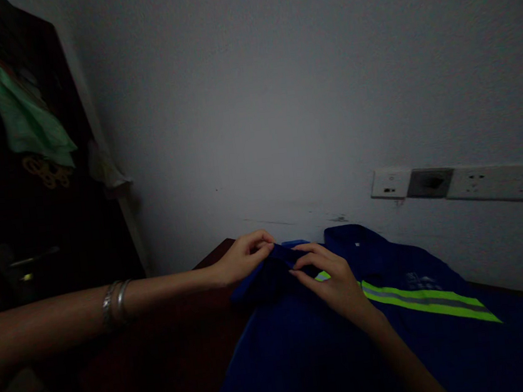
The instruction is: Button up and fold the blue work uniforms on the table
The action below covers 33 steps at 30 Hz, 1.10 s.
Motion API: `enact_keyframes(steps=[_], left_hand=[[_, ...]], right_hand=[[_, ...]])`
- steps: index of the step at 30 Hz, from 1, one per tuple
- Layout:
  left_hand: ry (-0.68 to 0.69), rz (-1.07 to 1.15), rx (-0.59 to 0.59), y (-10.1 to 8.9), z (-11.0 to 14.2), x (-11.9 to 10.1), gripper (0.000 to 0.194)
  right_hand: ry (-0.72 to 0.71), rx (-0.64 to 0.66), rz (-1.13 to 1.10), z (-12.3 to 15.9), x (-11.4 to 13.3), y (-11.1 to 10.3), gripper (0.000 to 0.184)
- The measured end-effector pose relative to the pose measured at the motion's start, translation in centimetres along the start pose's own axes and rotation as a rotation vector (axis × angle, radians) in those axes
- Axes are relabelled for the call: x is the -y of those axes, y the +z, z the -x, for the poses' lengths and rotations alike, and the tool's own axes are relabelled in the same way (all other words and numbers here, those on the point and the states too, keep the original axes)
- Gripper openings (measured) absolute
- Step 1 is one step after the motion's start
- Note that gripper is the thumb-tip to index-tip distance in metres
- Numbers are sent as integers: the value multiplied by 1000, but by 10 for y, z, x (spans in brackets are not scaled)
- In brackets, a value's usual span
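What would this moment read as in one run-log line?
left hand: pinching blue cloth | right hand: at same cloth, grip unclear | nearby: yellow-green stripe on blue fabric | behind: wall sockets

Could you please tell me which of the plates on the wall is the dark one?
It is the dark grey plate, second from the left, between the small white plate and the long white section.

Door [106,239] at left; green cloth [31,124] hanging on it, above door handle [32,257]. Wall [242,110] right of door, sockets [496,184] on it.
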<state>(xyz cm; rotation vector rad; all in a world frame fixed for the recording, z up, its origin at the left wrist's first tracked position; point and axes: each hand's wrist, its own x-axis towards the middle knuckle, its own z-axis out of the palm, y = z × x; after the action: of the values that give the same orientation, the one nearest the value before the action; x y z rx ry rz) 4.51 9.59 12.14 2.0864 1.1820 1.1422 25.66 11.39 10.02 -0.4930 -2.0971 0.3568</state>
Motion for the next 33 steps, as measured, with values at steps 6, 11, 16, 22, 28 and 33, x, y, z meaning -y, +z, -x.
enact_keyframes(steps=[6, 11, 16, 22, 28, 33], left_hand=[[51, -47, 103, -3, 3, -10, 18], [130, -139, 126, 0, 8, -19, 18], [115, -161, 84, 3, 8, -15, 20], [114, -72, 74, 4, 8, -12, 20], [179, -31, 155, 3, 13, -16, 19], [180, -28, 82, 4, 13, -15, 19]], right_hand=[[267, -63, -305, -3, 7, -4, 31], [324, -33, -218, -3, 5, -10, 18], [272, 38, -167, -1, 11, -10, 18], [208, -4, -88, -2, 10, -9, 16], [144, -18, -114, -1, 7, -11, 12], [62, -22, -93, -2, 13, -10, 15]])
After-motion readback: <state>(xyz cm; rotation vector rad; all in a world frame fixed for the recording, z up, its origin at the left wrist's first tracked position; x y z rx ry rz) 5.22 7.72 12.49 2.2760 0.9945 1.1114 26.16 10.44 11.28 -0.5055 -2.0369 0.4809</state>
